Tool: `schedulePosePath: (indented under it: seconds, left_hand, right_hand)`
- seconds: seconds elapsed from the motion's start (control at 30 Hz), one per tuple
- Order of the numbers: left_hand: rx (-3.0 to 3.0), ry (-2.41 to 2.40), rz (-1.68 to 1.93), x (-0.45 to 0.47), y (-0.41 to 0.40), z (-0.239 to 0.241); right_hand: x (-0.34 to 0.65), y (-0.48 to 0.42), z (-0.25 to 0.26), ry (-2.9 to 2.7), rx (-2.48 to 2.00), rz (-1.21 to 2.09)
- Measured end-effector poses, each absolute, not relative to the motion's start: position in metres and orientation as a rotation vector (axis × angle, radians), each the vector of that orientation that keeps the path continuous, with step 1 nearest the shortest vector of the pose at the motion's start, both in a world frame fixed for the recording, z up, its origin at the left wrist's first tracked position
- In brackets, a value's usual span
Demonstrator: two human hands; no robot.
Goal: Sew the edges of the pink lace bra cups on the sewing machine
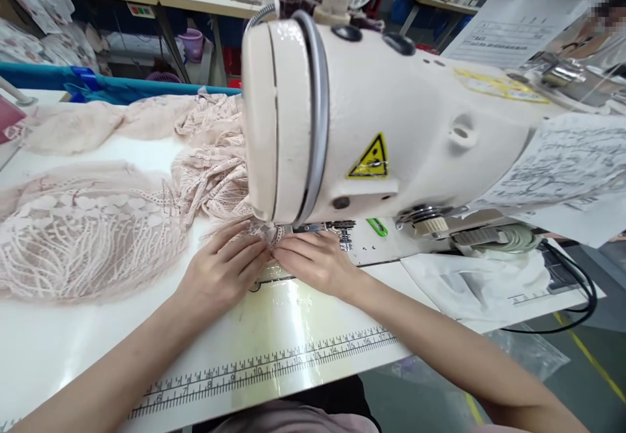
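Left hand (225, 263) and right hand (315, 257) nearly fingertip to fingertip, both pinching edge of pale pink lace fabric (210, 182) below sewing machine (405, 113) head. Lace bulk on surface (73, 328), beyond and left of left hand. Small green tool (377, 226) right of right hand.

A yellow triangular warning sign (370, 158) marks the sewing machine (415, 107); the worktop (63, 335) ruler (274, 362) shows 6 to 17. Writing on the paper (562, 165) is illegible.
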State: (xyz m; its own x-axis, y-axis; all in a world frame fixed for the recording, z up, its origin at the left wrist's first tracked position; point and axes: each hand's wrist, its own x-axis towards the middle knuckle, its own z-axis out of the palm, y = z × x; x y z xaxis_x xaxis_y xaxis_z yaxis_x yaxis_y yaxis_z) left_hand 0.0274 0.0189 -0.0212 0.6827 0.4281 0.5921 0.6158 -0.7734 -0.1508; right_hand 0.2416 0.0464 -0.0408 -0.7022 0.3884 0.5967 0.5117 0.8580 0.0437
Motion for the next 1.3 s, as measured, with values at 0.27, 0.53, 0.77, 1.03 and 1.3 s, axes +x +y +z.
schedulePosePath:
  seconds: [0.27, 0.53, 0.77, 1.03, 1.3]
  left_hand:
    - [-2.577, -0.85, -0.749, 0.031, 0.019, -0.02]
    - [-2.733, -0.955, -0.562, 0.033, 0.028, -0.029]
    - [-2.749, -1.019, -0.541, 0.033, 0.027, -0.03]
    - [-2.774, -1.068, -0.536, 0.032, 0.028, -0.027]
    - [-2.722, -1.09, -0.496, 0.036, 0.027, -0.027]
  right_hand:
    - [0.245, 0.046, -0.038, -2.412, -0.633, -0.298]
    - [0.246, 0.046, -0.044, -2.446, -0.676, -0.271]
    - [0.249, 0.048, -0.048, -2.515, -0.686, -0.155]
    - [0.244, 0.046, -0.043, -2.49, -0.646, -0.292]
    - [0.243, 0.049, -0.044, -2.452, -0.659, -0.312]
